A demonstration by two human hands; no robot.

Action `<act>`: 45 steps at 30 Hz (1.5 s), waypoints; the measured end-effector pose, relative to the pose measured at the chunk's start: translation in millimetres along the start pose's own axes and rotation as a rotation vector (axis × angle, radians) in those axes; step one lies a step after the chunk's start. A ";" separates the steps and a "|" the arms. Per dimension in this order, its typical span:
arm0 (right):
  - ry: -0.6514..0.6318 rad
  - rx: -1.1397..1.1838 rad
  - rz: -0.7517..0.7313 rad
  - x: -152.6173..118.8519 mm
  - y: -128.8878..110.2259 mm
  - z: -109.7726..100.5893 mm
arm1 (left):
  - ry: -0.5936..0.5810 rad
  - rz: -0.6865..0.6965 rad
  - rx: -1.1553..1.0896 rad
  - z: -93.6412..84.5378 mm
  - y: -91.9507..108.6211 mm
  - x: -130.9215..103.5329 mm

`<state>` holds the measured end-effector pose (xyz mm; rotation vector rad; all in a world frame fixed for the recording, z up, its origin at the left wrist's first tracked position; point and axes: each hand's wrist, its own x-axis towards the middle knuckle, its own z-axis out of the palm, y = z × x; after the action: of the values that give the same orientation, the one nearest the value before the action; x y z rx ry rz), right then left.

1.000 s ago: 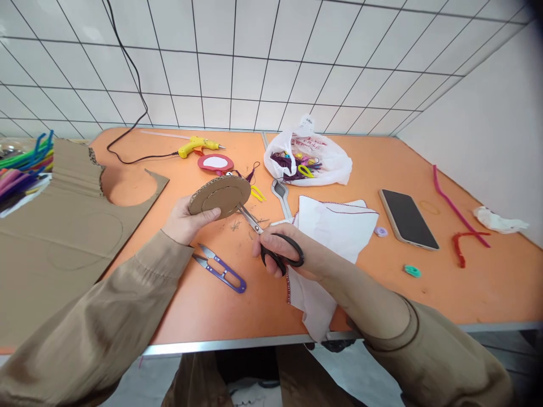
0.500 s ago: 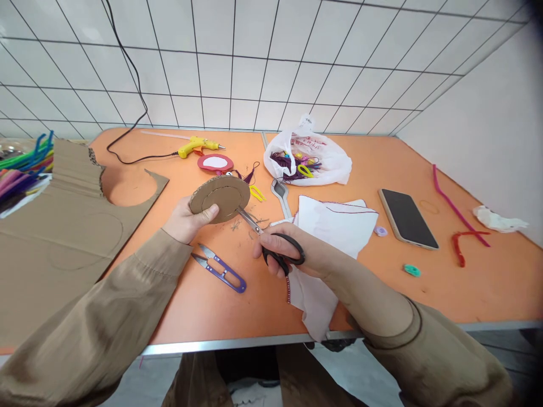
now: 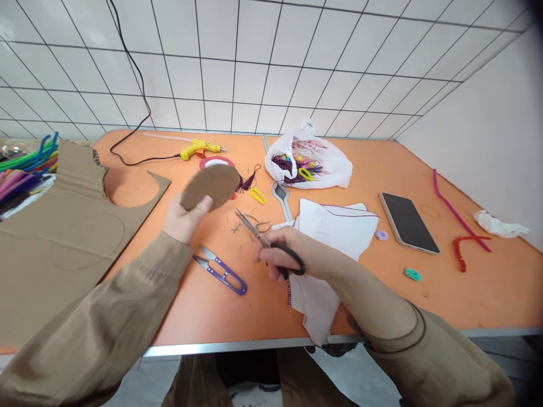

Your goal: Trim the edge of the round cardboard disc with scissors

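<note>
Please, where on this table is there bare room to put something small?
Bare orange tabletop shows between the small teal coil, bent red strip and metal front edge; also between the white plastic bag and black-screened phone. Crowded around the right hand: black-handled scissors, dark clippings, purple metal snips, white cloth.

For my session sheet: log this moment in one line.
left hand: holds cardboard disc; right hand: holds scissors; scissors: apart from disc; purple snips: on table

Bright light, slightly blurred cardboard disc (image 3: 211,186)
</note>
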<state>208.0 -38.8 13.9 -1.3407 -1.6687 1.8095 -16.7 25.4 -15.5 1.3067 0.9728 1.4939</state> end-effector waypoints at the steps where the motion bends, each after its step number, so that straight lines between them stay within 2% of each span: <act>1: 0.012 -0.008 0.003 0.8 0.4 0.5 | 0.054 0.019 -0.055 -1.6 2.7 1.9; 3: 0.144 0.066 -0.039 3.4 1.3 1.3 | -0.013 -0.051 -0.170 -2.6 8.1 2.4; 6: 0.428 0.283 -0.232 7.3 2.5 1.0 | -0.199 -0.237 -0.290 4.9 12.3 -7.5; 8: 0.464 0.356 -0.350 8.4 3.1 0.4 | -0.355 -0.382 -0.314 13.3 11.3 -18.2; 10: 0.438 0.348 -0.400 8.8 3.9 0.3 | -0.452 -0.366 -0.298 20.3 9.7 -27.7; 12: 0.431 0.311 -0.401 9.2 4.6 0.5 | -0.475 -0.228 -0.182 23.5 10.3 -33.2; 15: 0.448 0.312 -0.421 9.5 4.2 -0.5 | -0.448 0.056 0.175 21.2 16.2 -34.1; 17: 0.465 0.361 -0.446 8.1 2.3 -2.8 | -0.525 0.414 0.331 17.1 20.2 -32.9; 19: 0.441 0.466 -0.435 4.6 -0.7 -5.5 | -0.544 0.710 0.454 12.6 22.0 -32.5; 20: 0.401 0.533 -0.412 2.3 -2.3 -6.6 | -0.529 0.804 0.510 10.7 22.1 -32.9; 22: 0.293 0.623 -0.346 -2.0 -5.2 -7.1 | -0.503 0.852 0.606 7.7 21.0 -33.9; 25: 0.270 0.572 -0.299 -4.8 -8.2 -3.9 | -0.576 0.770 0.664 6.0 16.7 -33.2; 28: 0.432 0.460 -0.320 -2.9 -9.2 -0.5 | -0.662 0.750 0.655 6.8 10.5 -27.2; 29: 0.502 0.431 -0.326 -2.0 -9.1 -0.1 | -0.631 0.746 0.640 7.5 9.0 -24.7; 31: 0.587 0.379 -0.336 -0.9 -8.6 -0.2 | -0.482 0.694 0.570 9.4 8.8 -20.8; 33: 0.590 0.330 -0.341 -1.3 -7.9 -0.5 | -0.363 0.534 0.460 12.2 13.2 -19.5; 34: 0.575 0.305 -0.338 -1.9 -7.6 -0.5 | -0.351 0.396 0.394 13.8 17.0 -19.8; 36: 0.544 0.266 -0.335 -3.3 -7.4 -0.4 | -0.375 0.036 0.249 17.0 26.2 -21.1; 37: 0.542 0.252 -0.334 -3.9 -7.5 -0.1 | -0.366 -0.070 0.197 18.5 30.9 -21.6; 39: 0.541 0.225 -0.344 -4.7 -7.8 0.8 | -0.364 -0.176 0.143 21.4 39.4 -22.1; 41: 0.538 0.190 -0.361 -4.8 -8.1 2.4 | -0.402 -0.219 0.137 25.2 46.4 -22.5; 43: 0.525 0.151 -0.369 -4.6 -7.9 4.8 | -0.450 -0.268 0.177 30.6 51.5 -23.9; 45: 0.516 0.122 -0.363 -4.7 -7.3 7.6 | -0.508 -0.394 0.254 37.4 54.6 -26.4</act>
<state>201.8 -45.0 21.4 -1.2210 -1.3848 1.2090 14.5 -15.6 33.7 1.4717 1.0220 0.7062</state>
